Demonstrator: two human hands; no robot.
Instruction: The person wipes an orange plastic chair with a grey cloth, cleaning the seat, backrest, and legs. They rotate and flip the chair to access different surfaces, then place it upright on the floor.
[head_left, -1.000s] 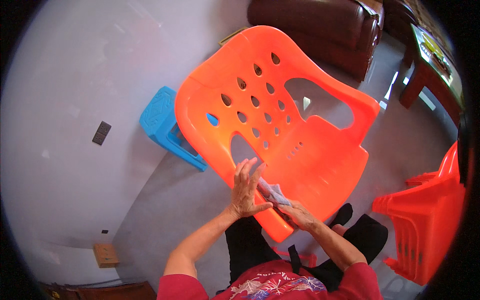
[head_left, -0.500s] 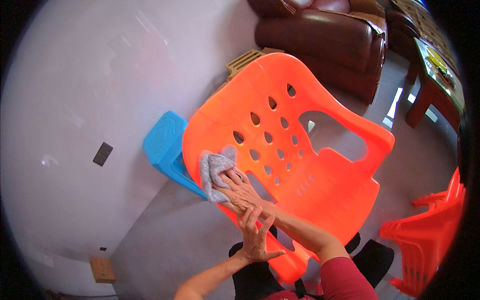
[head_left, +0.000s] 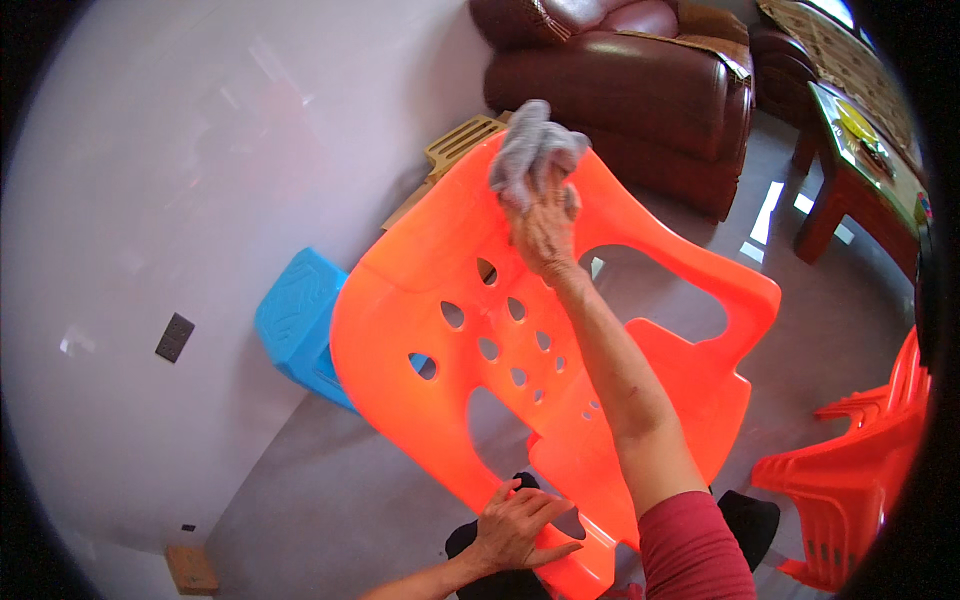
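An orange-red plastic armchair [head_left: 640, 420] with teardrop holes in its backrest stands in front of me. My right hand [head_left: 545, 225] is closed on a crumpled grey cloth [head_left: 530, 150] and presses it against the top edge of the backrest, at the far end. The right forearm reaches across the seat and covers some of the holes. Down by the near armrest is my left hand [head_left: 515, 530], its fingers stretched out and thumb apart, at the armrest's edge. It holds nothing that I can see.
Behind the chair, a blue plastic stool [head_left: 300, 320] stands by the pale wall [head_left: 180, 200]. A brown leather sofa [head_left: 620, 90] and a glass-topped table [head_left: 860, 150] are farther off. Stacked red chairs [head_left: 850, 470] stand at the right.
My right hand has wiped the cloth from the backrest's left side up to its far top edge. The left hand has left the right wrist and dropped beside the near armrest.
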